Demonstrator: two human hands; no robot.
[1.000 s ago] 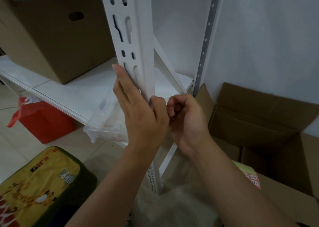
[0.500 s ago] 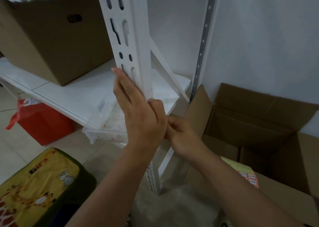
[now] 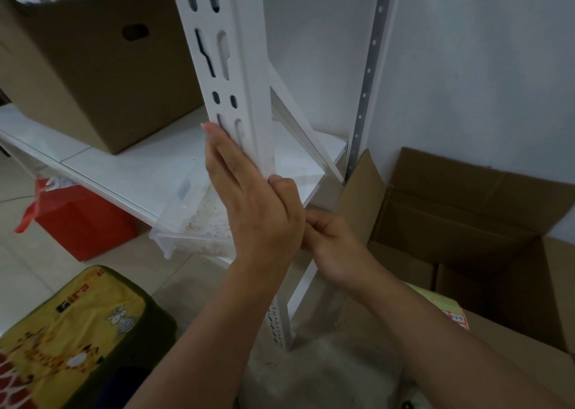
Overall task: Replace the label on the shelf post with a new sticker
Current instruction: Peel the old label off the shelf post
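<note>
1. Since the earlier frames your right hand has dropped from beside the post to a spot lower down, and it now sits partly behind your left hand. Your left hand has kept its place on the post.
2. Your left hand lies flat along the post's front face, fingers straight and together, thumb bent against the post's right edge. It braces the post; it grips nothing.
3. Your right hand's fingers are curled, tips hidden behind the left hand. Whether they pinch a label or sticker cannot be told.
4. No label and no new sticker is visible on the post. If either is there, it lies under your hands, at the level where they meet, just below the shelf.
5. Risk: you work blind. Your left hand covers the spot, so a sticker could go on crooked or creased.
6. Risk: if the old label is being peeled, a pull at a steep angle could tear it and leave residue, which would weaken the new sticker's hold.
7. Risk: the post's slots have hard edges near your left fingertips; a slip upward could catch them.
8. Risk: a sticker pinched in curled fingers could fold onto itself.
</note>
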